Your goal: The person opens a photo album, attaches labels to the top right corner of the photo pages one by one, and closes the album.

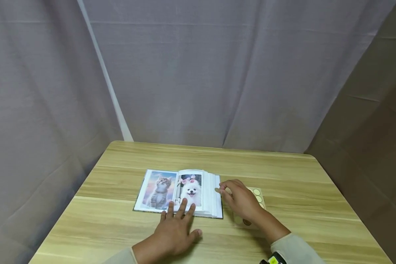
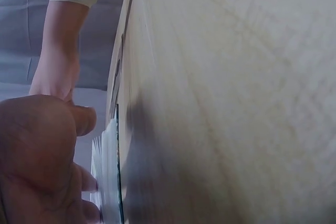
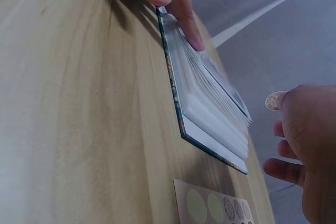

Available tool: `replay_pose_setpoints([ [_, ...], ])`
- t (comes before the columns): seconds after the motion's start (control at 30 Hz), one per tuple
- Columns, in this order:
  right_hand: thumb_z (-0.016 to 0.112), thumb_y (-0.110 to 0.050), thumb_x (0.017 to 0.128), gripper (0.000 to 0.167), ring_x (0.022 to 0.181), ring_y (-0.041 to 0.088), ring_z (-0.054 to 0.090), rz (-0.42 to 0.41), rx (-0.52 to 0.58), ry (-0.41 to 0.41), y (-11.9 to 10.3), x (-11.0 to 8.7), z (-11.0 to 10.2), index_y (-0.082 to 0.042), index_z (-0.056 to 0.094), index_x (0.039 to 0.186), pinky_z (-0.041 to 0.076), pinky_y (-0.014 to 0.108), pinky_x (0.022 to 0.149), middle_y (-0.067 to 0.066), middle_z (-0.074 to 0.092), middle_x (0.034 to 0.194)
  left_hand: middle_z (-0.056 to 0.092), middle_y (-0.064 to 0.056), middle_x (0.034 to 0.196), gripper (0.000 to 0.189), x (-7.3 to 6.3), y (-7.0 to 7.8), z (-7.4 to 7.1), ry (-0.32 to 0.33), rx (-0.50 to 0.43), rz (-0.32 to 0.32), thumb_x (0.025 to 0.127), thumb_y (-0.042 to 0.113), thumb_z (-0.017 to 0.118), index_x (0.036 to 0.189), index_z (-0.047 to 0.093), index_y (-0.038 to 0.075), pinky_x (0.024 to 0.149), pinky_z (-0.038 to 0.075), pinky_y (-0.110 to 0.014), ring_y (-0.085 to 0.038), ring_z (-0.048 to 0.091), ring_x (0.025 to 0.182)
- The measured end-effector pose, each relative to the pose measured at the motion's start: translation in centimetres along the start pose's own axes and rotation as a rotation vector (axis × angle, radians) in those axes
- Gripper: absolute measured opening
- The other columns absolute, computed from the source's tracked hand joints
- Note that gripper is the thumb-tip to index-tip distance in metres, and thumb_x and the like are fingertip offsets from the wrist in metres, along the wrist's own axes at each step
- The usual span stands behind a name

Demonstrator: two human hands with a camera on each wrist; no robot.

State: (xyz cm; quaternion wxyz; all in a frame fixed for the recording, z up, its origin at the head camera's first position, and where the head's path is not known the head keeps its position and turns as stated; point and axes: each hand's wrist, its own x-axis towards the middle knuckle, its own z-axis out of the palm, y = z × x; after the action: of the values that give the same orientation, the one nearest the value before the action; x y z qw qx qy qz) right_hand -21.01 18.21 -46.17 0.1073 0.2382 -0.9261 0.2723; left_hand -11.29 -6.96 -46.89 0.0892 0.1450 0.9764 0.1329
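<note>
A photo album lies spread on the table, with a kitten photo on its left page and a white dog photo on its right page. My left hand rests its spread fingers on the album's lower edge, near the middle. My right hand pinches a small round sticker between thumb and finger, just off the album's right edge. Under that hand lies a sheet of round stickers, partly covered by it. In the right wrist view the sticker sheet shows some bare round spots.
The wooden table carries the album and the sheet. Grey curtains hang behind it and at both sides. A device with a yellow-green face is strapped at my right wrist.
</note>
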Motion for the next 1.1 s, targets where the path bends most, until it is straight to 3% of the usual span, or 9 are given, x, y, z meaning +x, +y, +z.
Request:
replay_pose_setpoints([
  [0.3, 0.066, -0.028, 0.102, 0.006, 0.122, 0.025, 0.059, 0.002, -0.022, -0.013, -0.2, 1.5, 0.7, -0.023, 0.066, 0.102, 0.054, 0.05, 0.091, 0.005, 0.066, 0.125, 0.013, -0.012, 0.169, 0.084, 0.2, 0.2, 0.2, -0.015, 0.004, -0.013, 0.097, 0.071, 0.044, 0.163, 0.027, 0.022, 0.113, 0.023, -0.071, -0.057, 0.012, 0.147],
  [1.1, 0.063, -0.027, 0.104, 0.004, 0.127, 0.023, 0.055, -0.074, -0.038, -0.093, -1.8, 5.5, 2.4, -0.023, 0.063, 0.102, 0.051, 0.047, 0.097, 0.003, 0.064, 0.127, 0.014, -0.013, 0.169, 0.087, 0.3, 0.3, 0.7, -0.02, 0.058, -0.029, 0.096, 0.074, 0.041, 0.164, 0.025, 0.022, 0.114, 0.022, -0.07, -0.056, 0.012, 0.148],
])
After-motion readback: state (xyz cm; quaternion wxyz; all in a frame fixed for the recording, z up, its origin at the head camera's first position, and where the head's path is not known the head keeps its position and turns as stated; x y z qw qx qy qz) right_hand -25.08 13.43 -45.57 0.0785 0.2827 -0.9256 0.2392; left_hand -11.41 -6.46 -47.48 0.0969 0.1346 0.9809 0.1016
